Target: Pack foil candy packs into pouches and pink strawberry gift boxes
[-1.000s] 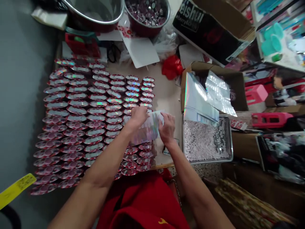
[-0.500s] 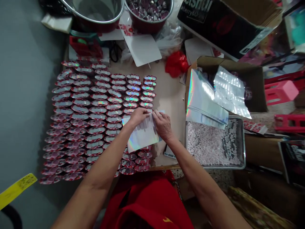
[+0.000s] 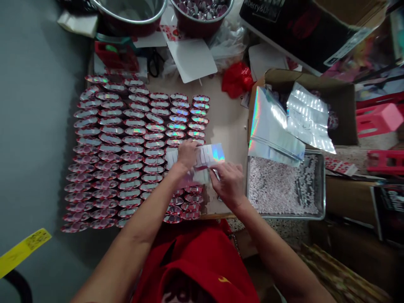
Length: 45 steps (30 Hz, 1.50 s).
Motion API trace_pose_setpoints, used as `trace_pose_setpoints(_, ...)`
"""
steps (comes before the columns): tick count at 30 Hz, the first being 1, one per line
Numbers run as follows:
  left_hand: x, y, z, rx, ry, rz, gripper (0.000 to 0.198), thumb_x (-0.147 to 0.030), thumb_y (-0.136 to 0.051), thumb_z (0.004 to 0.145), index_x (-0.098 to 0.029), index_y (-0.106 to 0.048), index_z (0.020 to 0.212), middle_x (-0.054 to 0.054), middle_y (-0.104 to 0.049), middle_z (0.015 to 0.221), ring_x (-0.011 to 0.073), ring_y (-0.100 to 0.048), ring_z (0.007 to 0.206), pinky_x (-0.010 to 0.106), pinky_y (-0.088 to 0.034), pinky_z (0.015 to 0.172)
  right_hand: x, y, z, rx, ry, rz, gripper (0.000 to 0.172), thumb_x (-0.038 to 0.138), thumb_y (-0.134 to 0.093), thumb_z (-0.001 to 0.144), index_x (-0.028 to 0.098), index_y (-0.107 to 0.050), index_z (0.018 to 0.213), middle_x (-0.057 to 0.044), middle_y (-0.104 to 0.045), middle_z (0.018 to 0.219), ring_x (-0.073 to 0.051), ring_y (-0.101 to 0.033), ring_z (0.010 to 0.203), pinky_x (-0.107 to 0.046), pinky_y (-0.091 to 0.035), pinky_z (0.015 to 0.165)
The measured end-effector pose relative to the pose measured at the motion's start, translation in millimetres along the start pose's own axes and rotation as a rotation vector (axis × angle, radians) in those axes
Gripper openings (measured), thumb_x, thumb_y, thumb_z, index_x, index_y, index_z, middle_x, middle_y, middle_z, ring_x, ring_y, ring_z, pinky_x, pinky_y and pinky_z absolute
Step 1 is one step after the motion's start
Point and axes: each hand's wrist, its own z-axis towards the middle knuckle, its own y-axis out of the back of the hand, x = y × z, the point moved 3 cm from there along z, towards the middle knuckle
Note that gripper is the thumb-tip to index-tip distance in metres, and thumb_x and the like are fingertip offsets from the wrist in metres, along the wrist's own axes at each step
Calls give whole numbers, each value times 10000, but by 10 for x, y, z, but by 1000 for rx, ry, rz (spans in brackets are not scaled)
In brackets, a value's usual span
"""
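As you look down from the head camera: your two hands meet over the right edge of the bench (image 3: 225, 122).
Left hand: your left hand (image 3: 187, 153) lies on the holographic sheet (image 3: 212, 155), its fingers curled shut on the sheet's left part.
Right hand: your right hand (image 3: 230, 183) is just below and to the right, its fingers (image 3: 217, 175) pinched together on the sheet's lower right edge; whether they grip a sticker too, you cannot tell.
Sheet: it is lifted a little above the bench, over the right-hand rows, with its rainbow corner pointing right.
Red lids: rows of red lids (image 3: 126, 147) with shiny tops cover the left of the bench, touching one another.
Tray: a metal tray (image 3: 322, 185) of small pale bits stands just right of your right hand.
Box: a cardboard box (image 3: 345, 113) behind the tray holds more shiny sheets (image 3: 271, 130), which overhang the tray.
Far edge: a red bag (image 3: 236, 78), a white card (image 3: 192, 59) and two steel bowls (image 3: 132, 12).
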Motion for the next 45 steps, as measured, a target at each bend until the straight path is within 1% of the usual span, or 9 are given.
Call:
trace_pose_setpoints(4,252,182,-338,-265,116,-597,208,-397,-762,902,-220,-776,1011,104,-770,1079,273,-681,1088,416,-514,1002,247,112,46,70,-363,585,189,406,-738,918,223,-746,872,55,-502,575,-131,-436,567,-290,-327,601)
trace_pose_setpoints(8,441,260,-790,-56,411,-1341,581,-747,-685,859,-179,-755,955,99,-780,925,221,-737,864,360,-576,831,401,-137,192,195,-521,961,311,501,-829,800,209,-728,830,44,-550,629,-118,-439,584,-270,-378,544)
trace_pose_setpoints(13,577,406,-1110,-34,548,-1574,642,-756,-826,708,-159,-749,930,97,-792,884,234,-769,837,361,-616,821,421,-591,275,251,-642,1198,429,545,-928,641,206,-709,787,11,-647,725,-143,-555,670,-306,-536,632)
trace_pose_setpoints(21,825,439,-1276,-108,635,-1414,499,-524,-963,617,-160,-757,890,86,-798,857,204,-769,787,291,-596,722,480,-891,256,306,-636,1105,403,519,-928,649,185,-742,777,12,-664,691,-125,-527,622,-274,-428,615)
trace_pose_setpoints(28,1094,529,-1360,-199,621,-1283,415,-529,-899,670,-176,-757,835,38,-752,749,169,-692,666,283,-554,640,642,-1013,264,285,-637,902,396,535,-890,665,169,-811,794,-7,-700,654,-123,-477,549,-274,-347,545)
trace_pose_setpoints(33,1622,935,-1495,-432,560,-752,173,-384,-801,813,-214,-777,788,22,-724,776,178,-650,737,316,-521,762,1085,-1551,354,272,-525,755,371,555,-795,742,190,-838,795,-40,-772,712,-193,-623,645,-299,-436,645)
trace_pose_setpoints(36,1971,1238,-1365,-527,490,-388,116,-314,-792,841,-231,-767,763,53,-709,874,229,-647,866,377,-508,887,1443,-1931,498,262,-461,609,347,546,-704,832,227,-842,821,-36,-790,754,-227,-686,725,-302,-460,695)
trace_pose_setpoints(40,2273,1455,-1060,-506,417,-68,90,-283,-804,851,-232,-767,786,104,-687,1019,312,-619,1052,458,-472,995,1791,-2213,692,266,-443,339,267,425,-647,909,239,-833,864,-48,-811,873,-233,-707,831,-302,-456,757)
trace_pose_setpoints(45,2390,1425,-932,-435,396,64,87,-293,-782,881,-232,-774,819,127,-666,1129,358,-573,1169,492,-451,1024,1904,-2296,772,289,-461,150,234,372,-621,935,251,-819,910,-60,-811,952,-237,-692,877,-307,-429,762)
